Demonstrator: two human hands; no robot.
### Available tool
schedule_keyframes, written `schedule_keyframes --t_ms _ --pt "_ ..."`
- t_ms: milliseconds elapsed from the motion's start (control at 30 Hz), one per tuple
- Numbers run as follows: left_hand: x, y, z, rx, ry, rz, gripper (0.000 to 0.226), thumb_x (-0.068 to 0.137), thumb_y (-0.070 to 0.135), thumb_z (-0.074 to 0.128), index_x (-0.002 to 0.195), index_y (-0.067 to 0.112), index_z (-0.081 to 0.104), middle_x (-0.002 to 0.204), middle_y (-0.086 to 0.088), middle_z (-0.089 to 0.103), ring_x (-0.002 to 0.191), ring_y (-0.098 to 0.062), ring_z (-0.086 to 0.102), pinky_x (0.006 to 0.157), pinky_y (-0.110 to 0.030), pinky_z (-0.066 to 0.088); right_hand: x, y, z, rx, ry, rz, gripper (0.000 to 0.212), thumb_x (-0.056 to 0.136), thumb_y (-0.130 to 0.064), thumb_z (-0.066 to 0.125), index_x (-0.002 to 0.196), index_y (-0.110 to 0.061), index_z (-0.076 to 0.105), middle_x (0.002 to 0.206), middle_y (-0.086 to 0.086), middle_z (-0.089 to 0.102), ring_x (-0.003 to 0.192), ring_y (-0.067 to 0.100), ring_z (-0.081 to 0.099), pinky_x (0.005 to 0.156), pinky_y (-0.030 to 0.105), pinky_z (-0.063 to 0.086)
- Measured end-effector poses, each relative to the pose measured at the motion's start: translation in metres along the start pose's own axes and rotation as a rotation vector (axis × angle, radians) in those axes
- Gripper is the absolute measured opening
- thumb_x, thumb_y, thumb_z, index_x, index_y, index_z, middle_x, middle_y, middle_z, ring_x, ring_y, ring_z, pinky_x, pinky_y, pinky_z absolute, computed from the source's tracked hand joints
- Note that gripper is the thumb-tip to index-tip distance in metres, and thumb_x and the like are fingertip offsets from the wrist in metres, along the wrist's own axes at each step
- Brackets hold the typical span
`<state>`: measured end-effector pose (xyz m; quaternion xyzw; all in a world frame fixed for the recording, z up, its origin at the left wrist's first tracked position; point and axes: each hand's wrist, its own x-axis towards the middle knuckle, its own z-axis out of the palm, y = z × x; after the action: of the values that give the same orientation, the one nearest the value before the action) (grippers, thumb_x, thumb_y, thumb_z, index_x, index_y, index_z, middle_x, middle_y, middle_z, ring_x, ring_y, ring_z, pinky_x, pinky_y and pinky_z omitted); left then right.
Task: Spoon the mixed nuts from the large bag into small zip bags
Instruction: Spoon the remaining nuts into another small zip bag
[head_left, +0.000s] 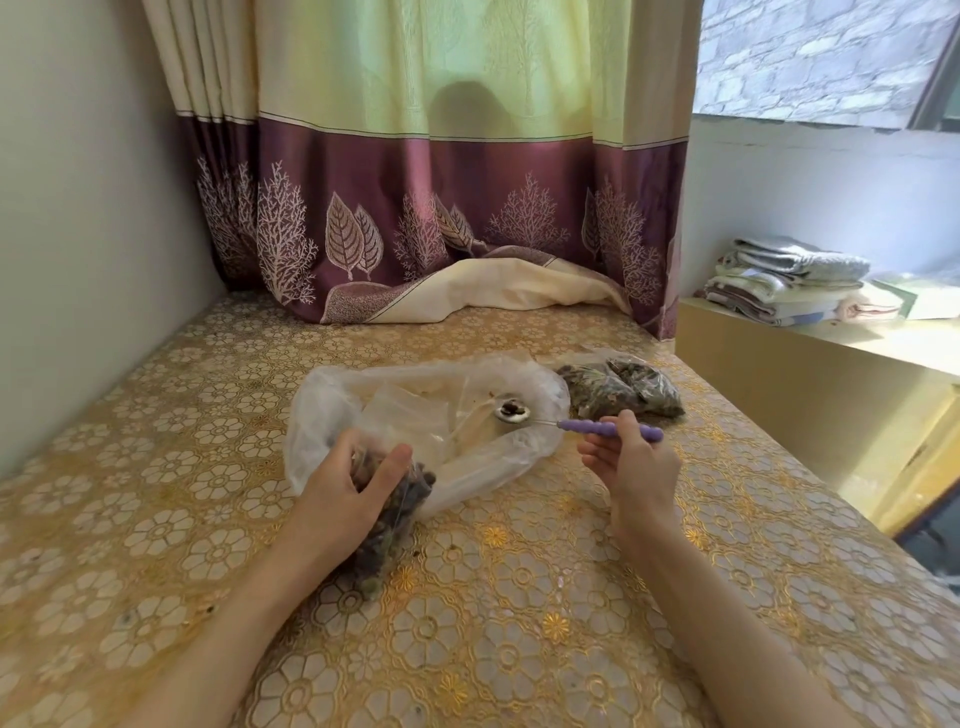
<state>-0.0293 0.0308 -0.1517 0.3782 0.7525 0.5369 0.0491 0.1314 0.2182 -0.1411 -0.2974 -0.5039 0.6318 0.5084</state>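
left hand (347, 486): grips small bag (387, 525) of nuts
right hand (636, 467): pinches spoon (582, 422), nuts in bowl, over big bag (415, 410)

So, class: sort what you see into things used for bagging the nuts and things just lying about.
In use: large bag; spoon in right hand; small zip bag in left hand; filled bags.
Lying about: folded towels; curtain.

Glossy patterned plastic cover on the counter (467, 597); clear crinkled plastic large bag (332, 410); spoon (582, 422) of shiny metal, matt purple handle.
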Motion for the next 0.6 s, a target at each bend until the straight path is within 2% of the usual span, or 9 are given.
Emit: schedule_keyframes --t_ms 100,200,267,300,367,500,600 --pt "0.001 0.0 0.0 0.006 0.008 -0.002 0.048 0.067 0.067 0.048 0.082 0.021 0.053 0.061 0.004 0.045 0.048 0.001 0.042 0.052 -0.008 0.037 -0.001 -0.002 0.0 0.009 -0.007 -0.005 0.062 0.1 -0.019 0.041 0.047 -0.021 0.071 0.069 0.007 0.074 0.049 0.008 0.057 0.048 0.017 0.049" --pt "0.001 -0.002 0.0 0.024 -0.001 -0.023 0.045 0.067 0.068 0.047 0.082 0.025 0.052 0.064 0.004 0.05 0.054 -0.005 0.044 0.054 -0.015 0.038 -0.001 -0.003 -0.001 -0.017 0.023 -0.017 0.057 0.1 -0.02 0.041 0.051 -0.014 0.069 0.071 0.009 0.074 0.049 0.01 0.055 0.048 0.018 0.048" --pt "0.0 -0.001 0.0 0.028 -0.006 -0.034 0.046 0.066 0.069 0.047 0.083 0.026 0.052 0.064 0.005 0.05 0.057 -0.01 0.046 0.055 -0.02 0.037 -0.002 -0.004 -0.002 -0.019 0.044 -0.027 0.049 0.1 -0.02 0.042 0.059 -0.014 0.066 0.072 0.011 0.074 0.049 0.011 0.055 0.047 0.019 0.046" --pt "0.0 -0.001 0.0 0.028 -0.009 -0.035 0.047 0.065 0.07 0.046 0.083 0.026 0.052 0.063 0.007 0.049 0.057 -0.01 0.046 0.055 -0.02 0.036 -0.002 -0.006 -0.002 -0.023 0.047 -0.039 0.051 0.1 -0.019 0.042 0.056 -0.013 0.067 0.071 0.011 0.073 0.049 0.012 0.054 0.047 0.02 0.046" --pt "-0.001 0.002 0.001 0.028 -0.016 -0.035 0.049 0.063 0.071 0.046 0.083 0.027 0.051 0.063 0.008 0.05 0.056 -0.005 0.049 0.053 -0.017 0.036 -0.004 -0.011 -0.001 -0.034 0.038 -0.07 0.057 0.1 -0.02 0.042 0.05 -0.015 0.069 0.069 0.009 0.073 0.05 0.013 0.054 0.047 0.02 0.045" --pt "-0.002 0.007 0.0 0.016 -0.04 -0.044 0.044 0.06 0.067 0.053 0.084 0.03 0.05 0.065 0.01 0.054 0.057 0.016 0.053 0.048 -0.007 0.038 -0.011 -0.032 0.01 -0.007 -0.035 -0.127 0.049 0.1 -0.019 0.043 0.058 -0.012 0.067 0.073 0.012 0.074 0.052 0.015 0.053 0.047 0.019 0.044" --pt "-0.002 0.007 -0.002 -0.022 -0.094 -0.07 0.045 0.056 0.065 0.06 0.092 0.038 0.051 0.079 0.015 0.059 0.067 0.012 0.058 0.051 -0.007 0.039 -0.02 -0.048 0.021 0.057 -0.139 -0.139 0.048 0.099 -0.018 0.045 0.056 -0.012 0.066 0.078 0.019 0.073 0.051 0.016 0.053 0.048 0.021 0.045"
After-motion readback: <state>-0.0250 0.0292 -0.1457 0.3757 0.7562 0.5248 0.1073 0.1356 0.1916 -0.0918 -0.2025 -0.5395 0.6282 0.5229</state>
